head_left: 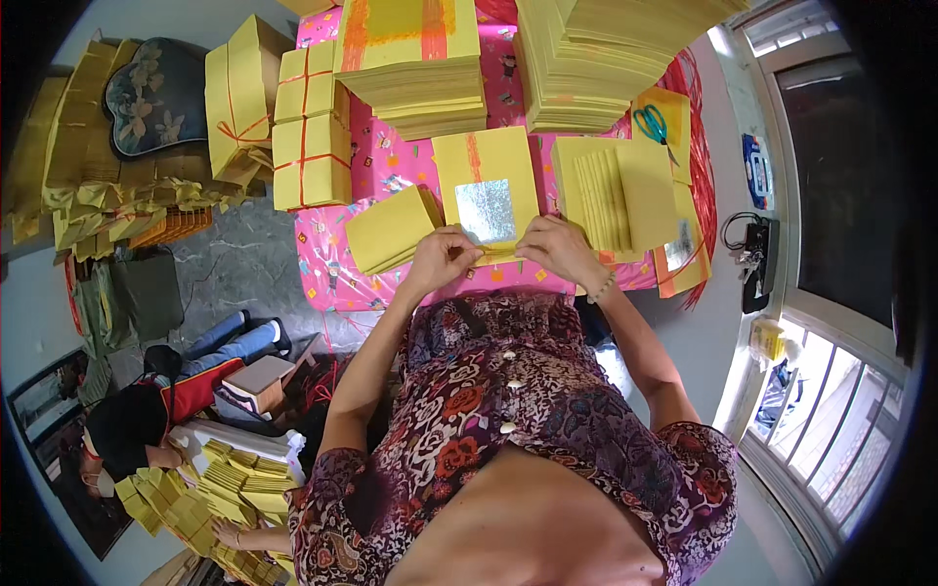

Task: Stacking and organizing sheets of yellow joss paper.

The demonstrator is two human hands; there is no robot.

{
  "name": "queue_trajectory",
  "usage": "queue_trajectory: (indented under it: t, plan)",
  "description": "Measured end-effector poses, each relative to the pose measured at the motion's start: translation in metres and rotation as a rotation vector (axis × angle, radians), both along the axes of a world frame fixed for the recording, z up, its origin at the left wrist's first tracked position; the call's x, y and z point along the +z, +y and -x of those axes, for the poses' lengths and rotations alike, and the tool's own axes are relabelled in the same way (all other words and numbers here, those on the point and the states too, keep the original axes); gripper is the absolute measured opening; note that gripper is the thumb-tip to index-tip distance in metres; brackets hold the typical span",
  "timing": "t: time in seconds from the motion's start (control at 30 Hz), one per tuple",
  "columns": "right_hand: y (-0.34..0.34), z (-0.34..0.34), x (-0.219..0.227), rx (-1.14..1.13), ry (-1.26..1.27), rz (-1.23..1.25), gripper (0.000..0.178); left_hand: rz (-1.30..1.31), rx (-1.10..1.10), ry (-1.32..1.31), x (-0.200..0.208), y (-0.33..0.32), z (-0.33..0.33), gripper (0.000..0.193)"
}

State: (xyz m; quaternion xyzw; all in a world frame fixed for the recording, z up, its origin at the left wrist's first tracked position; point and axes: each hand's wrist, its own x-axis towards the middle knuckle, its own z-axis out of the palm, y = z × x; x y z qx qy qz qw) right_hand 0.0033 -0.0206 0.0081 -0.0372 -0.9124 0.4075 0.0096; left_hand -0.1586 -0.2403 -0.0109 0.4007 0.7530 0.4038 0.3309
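Observation:
A yellow paper sheet with a silver square and an orange stripe lies in front of me on the pink patterned tablecloth. Its near edge is turned up in a narrow fold. My left hand pinches the left part of this edge, fingers closed. At the right part, my right hand pinches the same edge between thumb and fingers; a bracelet circles that wrist. Left of the sheet rests a pile of folded yellow papers. More folded papers lean in a row to the right.
Tall yellow paper stacks stand at the back. Tied bundles sit at left. Teal-handled scissors and red strings lie at right. Another person's hand is among yellow papers at lower left.

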Motion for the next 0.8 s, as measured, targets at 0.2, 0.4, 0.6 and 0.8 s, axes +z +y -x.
queue_trajectory:
  t: [0.2, 0.4, 0.6, 0.8]
  plan:
    - [-0.0001, 0.0012, 0.0003, -0.007, 0.000, -0.016, 0.016, 0.030, 0.027, -0.079, 0.0008, 0.0025, 0.0005, 0.016]
    - [-0.0006, 0.0014, -0.0005, -0.014, 0.026, -0.001, 0.016, 0.024, 0.037, -0.128, -0.0021, 0.0031, 0.0013, 0.015]
    - [-0.0013, 0.0011, 0.0010, -0.019, 0.021, 0.000, 0.015, 0.048, 0.044, -0.121, -0.0018, 0.0038, 0.0010, 0.013]
    - [-0.0011, 0.0009, 0.0037, -0.025, -0.017, 0.028, 0.016, 0.052, 0.049, -0.121, 0.0013, 0.0048, 0.0005, 0.014]
